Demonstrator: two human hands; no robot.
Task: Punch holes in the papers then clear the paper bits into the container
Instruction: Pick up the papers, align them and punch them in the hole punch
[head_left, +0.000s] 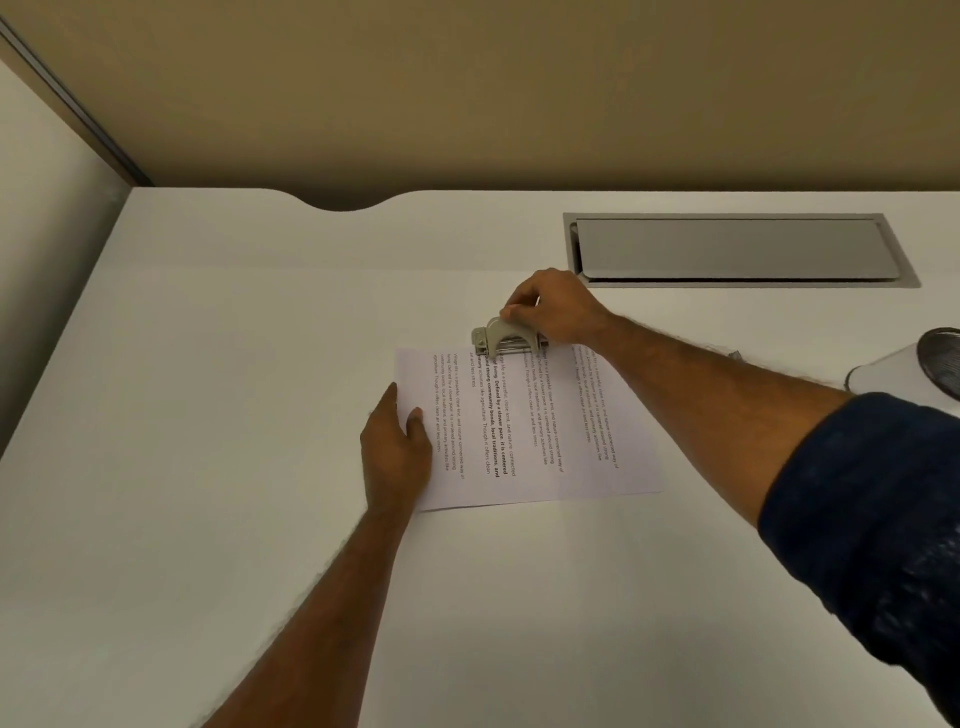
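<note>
Right grip: the right hand (553, 304) is curled down over the top lever of the hole punch (501, 340), fingers wrapped on it and pressed together; the palm covers the back of the tool.
Left grip: the left hand (397, 449) lies flat with fingers spread loosely, resting on the left edge of the paper (524, 431) and partly on the worktop (208, 364); it grasps nothing.
Hole punch: a pale metal tool set on the far edge of the paper, near the middle of that edge; the paper's edge goes in under it.
Paper: a printed sheet, or sheets, lying flat on the worktop, text running sideways to the viewer; how many sheets lie there cannot be told.
Hidden: the right forearm crosses the far right corner of the paper; the punch's right end is under the hand.
Container: a white object with a dark ribbed round part (930, 366) sits at the right edge, cut off by the frame; its contents cannot be made out.
Worktop fitting: a grey hatch (737, 249), closed, is recessed behind the right hand.
Sleeve: a dark blue sleeve (883, 519) is pushed up the right arm.
</note>
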